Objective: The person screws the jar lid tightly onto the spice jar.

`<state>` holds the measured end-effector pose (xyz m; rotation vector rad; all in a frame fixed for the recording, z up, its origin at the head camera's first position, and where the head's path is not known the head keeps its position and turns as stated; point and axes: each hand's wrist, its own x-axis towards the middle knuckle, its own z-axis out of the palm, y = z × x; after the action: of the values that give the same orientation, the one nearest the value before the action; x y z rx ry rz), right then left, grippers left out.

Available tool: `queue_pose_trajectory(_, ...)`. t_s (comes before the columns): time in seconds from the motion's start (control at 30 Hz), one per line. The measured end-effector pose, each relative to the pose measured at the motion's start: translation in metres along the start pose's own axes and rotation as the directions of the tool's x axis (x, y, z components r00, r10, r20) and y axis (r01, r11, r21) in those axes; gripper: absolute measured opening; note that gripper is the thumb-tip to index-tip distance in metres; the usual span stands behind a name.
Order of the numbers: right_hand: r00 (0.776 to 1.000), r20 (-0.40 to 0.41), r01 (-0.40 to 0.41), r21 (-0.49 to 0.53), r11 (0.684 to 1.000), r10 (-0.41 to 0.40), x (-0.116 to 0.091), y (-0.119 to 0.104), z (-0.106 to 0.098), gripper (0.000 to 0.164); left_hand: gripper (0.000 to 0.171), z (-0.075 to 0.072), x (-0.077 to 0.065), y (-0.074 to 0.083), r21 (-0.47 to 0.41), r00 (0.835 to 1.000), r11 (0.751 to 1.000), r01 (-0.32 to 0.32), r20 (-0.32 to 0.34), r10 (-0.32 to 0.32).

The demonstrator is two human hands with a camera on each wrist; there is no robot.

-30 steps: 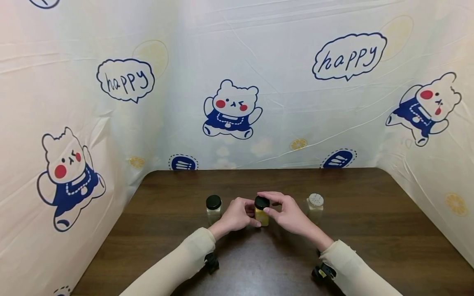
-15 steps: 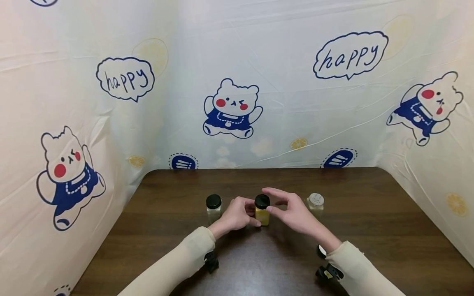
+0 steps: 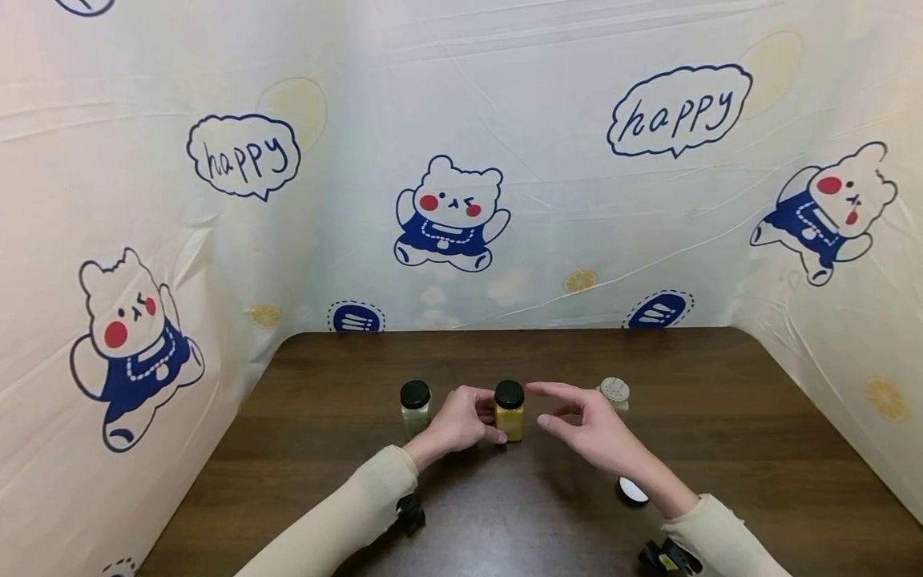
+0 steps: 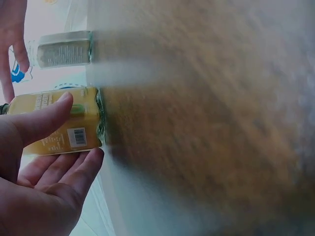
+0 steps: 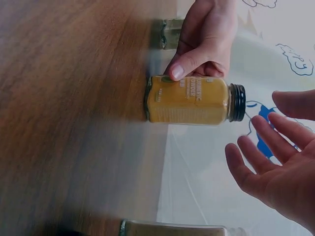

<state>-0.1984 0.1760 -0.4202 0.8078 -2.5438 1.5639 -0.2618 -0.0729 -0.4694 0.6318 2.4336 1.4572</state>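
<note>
A square glass spice jar of yellow turmeric powder (image 3: 509, 423) with a black lid stands upright near the middle of the table. My left hand (image 3: 457, 421) grips its lower part from the left; in the left wrist view the thumb lies across the label and the fingers pass along the opposite side. To the right of the jar is my right hand (image 3: 594, 433), fingers spread and apart from the lid. The right wrist view shows the right hand (image 5: 280, 162) holding nothing, with the black lid (image 5: 237, 103) on the jar.
On the left stands a black-lidded jar (image 3: 415, 413) with pale contents. Behind my right hand is a jar with a white perforated top (image 3: 615, 390). A black cap with a white inside (image 3: 633, 490) lies below my right wrist. A patterned curtain (image 3: 548, 160) borders the wooden table (image 3: 346, 369).
My right hand has let go of the turmeric jar's lid and drawn back to the right, uncovering the loose cap. The left hand has kept its grip on the jar.
</note>
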Motion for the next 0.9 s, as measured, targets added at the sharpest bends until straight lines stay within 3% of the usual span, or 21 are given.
queue_pose_trajectory(0.17, 0.999, -0.035, 0.008, -0.048, 0.999, -0.01, -0.008, -0.002, -0.002, 0.041, 0.056, 0.0, -0.001, 0.0, 0.023, 1.0, 1.0, -0.012, -0.004, 0.012)
queue_pose_trajectory(0.43, 0.998, -0.063, 0.016, -0.103, 0.995, -0.023, -0.02, -0.004, -0.011, 0.04, 0.093, -0.004, -0.008, 0.009, 0.043, 1.0, 0.999, -0.001, -0.031, 0.002)
queue_pose_trajectory(0.9, 0.996, -0.077, 0.025, -0.138, 0.99, -0.036, -0.028, -0.009, -0.018, 0.034, 0.087, -0.008, -0.024, 0.043, 0.092, 0.985, 0.993, -0.069, -0.153, 0.082)
